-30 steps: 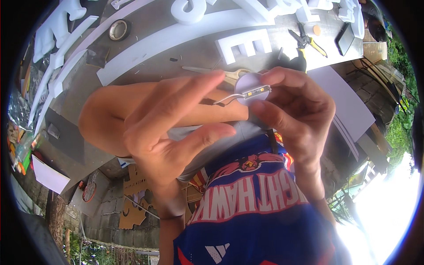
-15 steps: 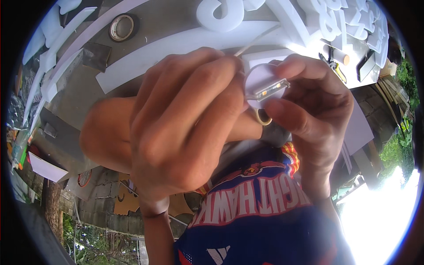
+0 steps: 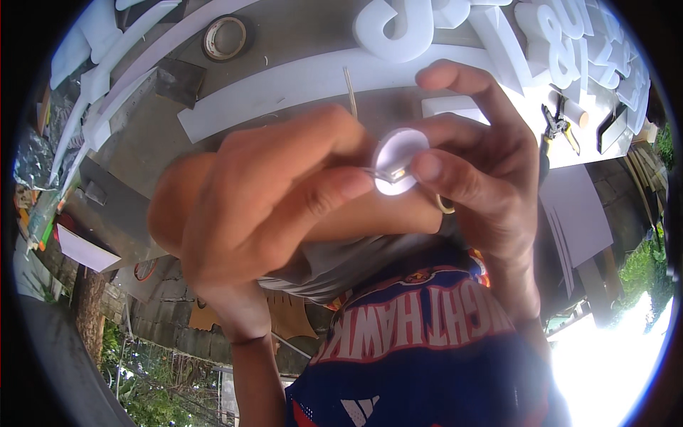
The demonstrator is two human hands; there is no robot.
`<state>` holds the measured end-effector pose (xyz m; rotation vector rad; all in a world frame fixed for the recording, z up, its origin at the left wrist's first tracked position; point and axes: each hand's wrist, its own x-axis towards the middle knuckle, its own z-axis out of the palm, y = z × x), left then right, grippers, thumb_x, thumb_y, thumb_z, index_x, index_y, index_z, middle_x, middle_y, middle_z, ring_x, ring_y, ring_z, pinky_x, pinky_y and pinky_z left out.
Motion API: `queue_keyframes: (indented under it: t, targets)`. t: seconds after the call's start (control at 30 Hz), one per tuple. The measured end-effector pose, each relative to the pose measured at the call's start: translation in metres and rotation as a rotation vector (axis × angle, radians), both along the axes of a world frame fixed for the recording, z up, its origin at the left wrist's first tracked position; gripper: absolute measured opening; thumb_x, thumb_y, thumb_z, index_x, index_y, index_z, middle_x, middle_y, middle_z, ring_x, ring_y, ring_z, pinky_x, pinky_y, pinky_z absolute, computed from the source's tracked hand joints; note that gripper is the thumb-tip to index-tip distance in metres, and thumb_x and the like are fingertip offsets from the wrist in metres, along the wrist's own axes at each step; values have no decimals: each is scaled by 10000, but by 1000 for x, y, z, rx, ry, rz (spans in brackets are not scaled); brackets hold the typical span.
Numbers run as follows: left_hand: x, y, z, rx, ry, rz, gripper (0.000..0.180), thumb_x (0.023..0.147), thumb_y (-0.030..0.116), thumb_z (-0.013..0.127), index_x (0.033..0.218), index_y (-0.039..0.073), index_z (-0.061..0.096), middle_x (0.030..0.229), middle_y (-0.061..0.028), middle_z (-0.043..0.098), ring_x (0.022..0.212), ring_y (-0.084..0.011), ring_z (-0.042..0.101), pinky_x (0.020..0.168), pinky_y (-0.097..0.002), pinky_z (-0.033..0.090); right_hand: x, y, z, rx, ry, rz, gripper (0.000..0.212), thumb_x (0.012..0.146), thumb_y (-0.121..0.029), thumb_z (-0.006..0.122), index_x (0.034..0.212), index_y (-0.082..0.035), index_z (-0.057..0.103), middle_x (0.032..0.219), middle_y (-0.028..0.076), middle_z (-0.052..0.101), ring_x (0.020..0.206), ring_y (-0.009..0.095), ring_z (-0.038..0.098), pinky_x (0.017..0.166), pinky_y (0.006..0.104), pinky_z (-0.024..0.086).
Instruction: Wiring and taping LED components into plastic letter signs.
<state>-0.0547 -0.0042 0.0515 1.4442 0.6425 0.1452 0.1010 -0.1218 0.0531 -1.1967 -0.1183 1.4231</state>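
Observation:
A small white disc (image 3: 403,147) is held up between my two hands. On its face lies a short LED strip (image 3: 397,175), with a small yellowish light element showing. My left hand (image 3: 256,199) is closed in a pinch at the disc's left edge, thumb and forefinger on the strip's end. A thin wire (image 3: 350,91) sticks up beyond the left fingers. The thumb and a finger of my right hand (image 3: 491,171) grip the disc's right side, its forefinger raised and apart. The backs of the fingers hide part of the grip.
Beyond my hands, a grey table holds a tape roll (image 3: 225,38), a long curved white piece (image 3: 284,89) and several white cut-out letters (image 3: 391,32). Yellow-and-black pliers (image 3: 560,129) lie at the right near a dark flat object (image 3: 612,128). White sheets (image 3: 580,206) are lower right.
Both hands and the disc have shifted slightly left and down. The disc has tilted to show more edge-on, and the right forefinger has lifted off it.

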Motion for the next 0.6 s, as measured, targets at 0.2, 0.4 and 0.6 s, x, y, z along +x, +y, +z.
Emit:
queue_keyframes:
  t: [0.2,0.4,0.6]
  targets:
    - [-7,13,14,-363,113,-102,191,860,146,571,926,-33,589,797,-37,562,762,-84,504,748,-224,385,-12,-16,1,127,-234,11,456,815,64,686,1213,59,465,978,159,690,909,184,669,734,238,517]
    - [6,-20,17,-159,134,-163,61,895,39,586,898,-21,593,791,-14,577,749,-63,518,687,-204,383,-20,-54,-11,94,-432,-67,354,807,-50,735,1097,34,550,985,117,652,885,166,669,774,291,546]
    - [8,-39,0,-200,13,-171,78,865,13,627,800,-12,590,745,20,541,671,-32,436,602,-193,311,-17,-83,-17,80,-479,-95,334,792,-65,746,1061,21,567,968,101,657,857,161,667,759,294,543]
